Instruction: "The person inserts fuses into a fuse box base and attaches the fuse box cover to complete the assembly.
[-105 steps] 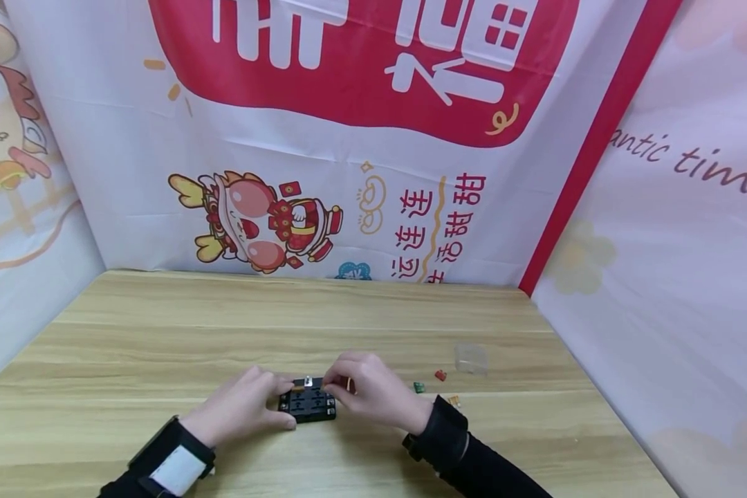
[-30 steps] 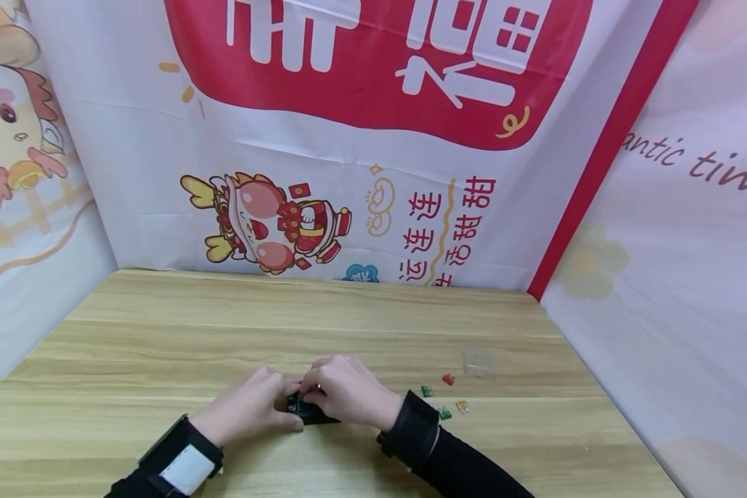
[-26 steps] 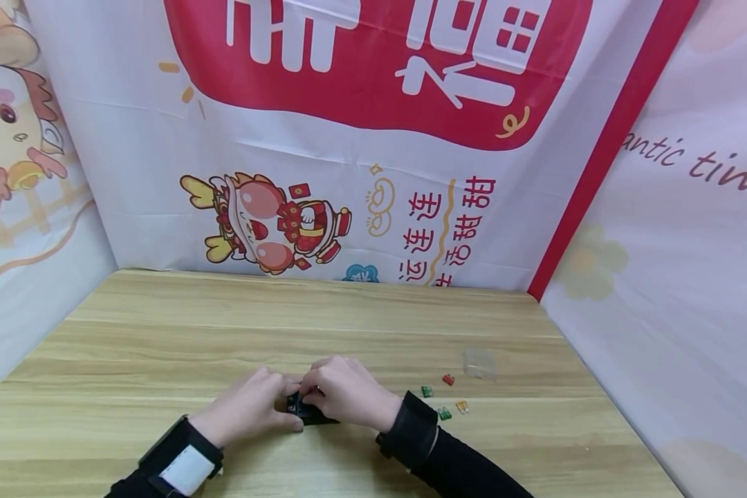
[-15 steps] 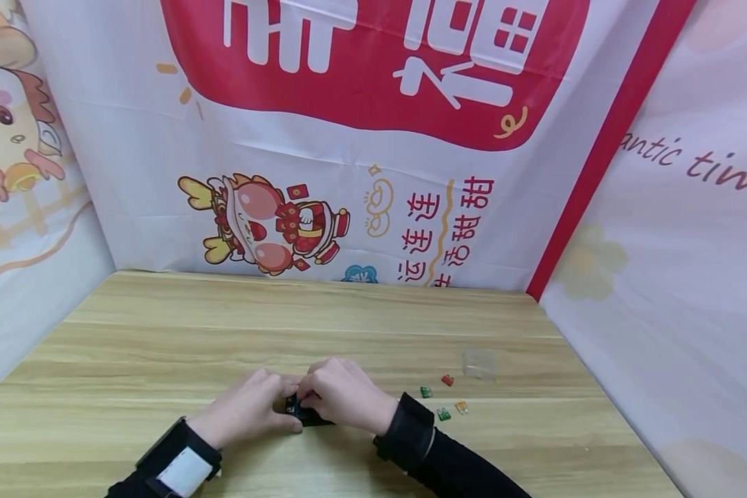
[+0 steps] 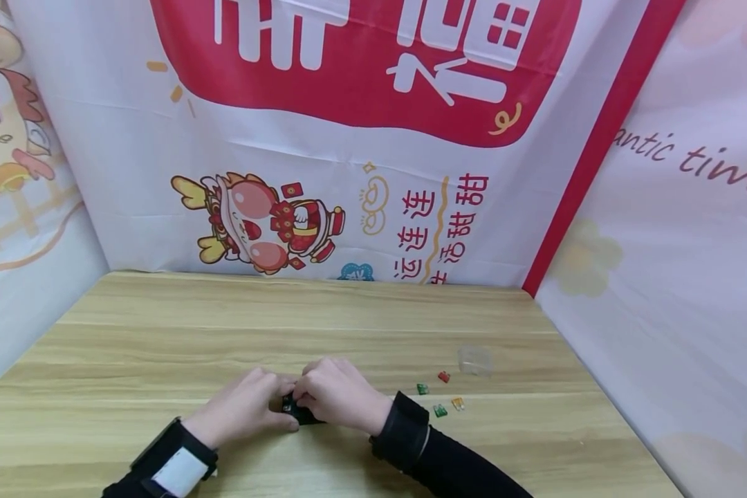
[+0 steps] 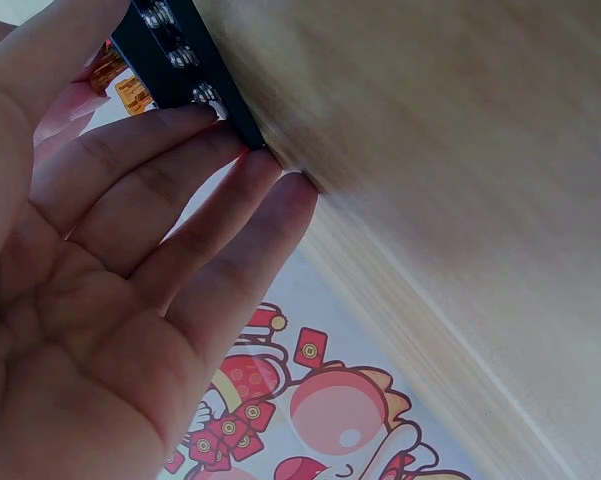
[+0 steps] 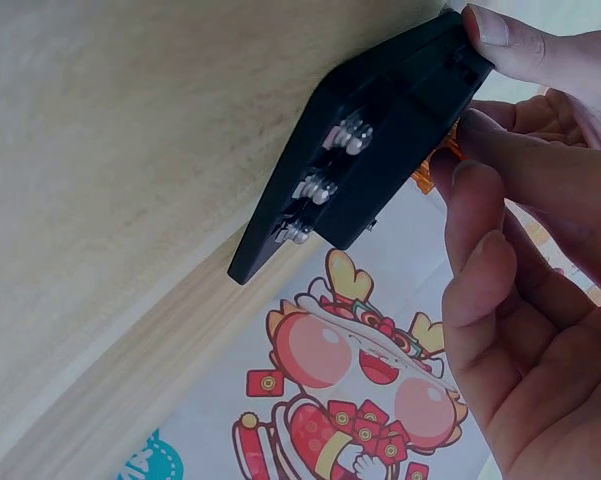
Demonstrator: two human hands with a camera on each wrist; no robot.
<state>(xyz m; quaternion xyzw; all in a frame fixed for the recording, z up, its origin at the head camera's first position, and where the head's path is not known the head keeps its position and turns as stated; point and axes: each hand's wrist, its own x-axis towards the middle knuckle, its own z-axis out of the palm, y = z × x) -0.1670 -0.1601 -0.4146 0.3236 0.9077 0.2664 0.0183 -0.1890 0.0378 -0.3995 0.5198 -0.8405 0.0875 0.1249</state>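
Observation:
A black fuse block (image 5: 301, 415) with silver screw terminals stands on the wooden table. My left hand (image 5: 243, 408) holds its left end, thumb on the near side and fingertips at the far side. In the right wrist view the fuse block (image 7: 405, 130) shows its long side with a row of screws. My right hand (image 5: 344, 395) is over the block, thumb and index finger pinching an orange blade fuse (image 7: 452, 138) against its top. The left wrist view shows an orange blade fuse (image 6: 133, 96) by the block's top. Most of the block's top is hidden under my right hand.
Right of my hands lie two green blade fuses (image 5: 440, 411), a red blade fuse (image 5: 444, 377) and another orange blade fuse (image 5: 458, 403). A clear plastic box (image 5: 475, 361) lies behind them. A printed cloth (image 5: 373, 207) hangs at the table's back edge.
Since the earliest frame my right hand has moved left from the block's right end to over its top, uncovering a green fuse by the wrist. My left hand keeps its hold.

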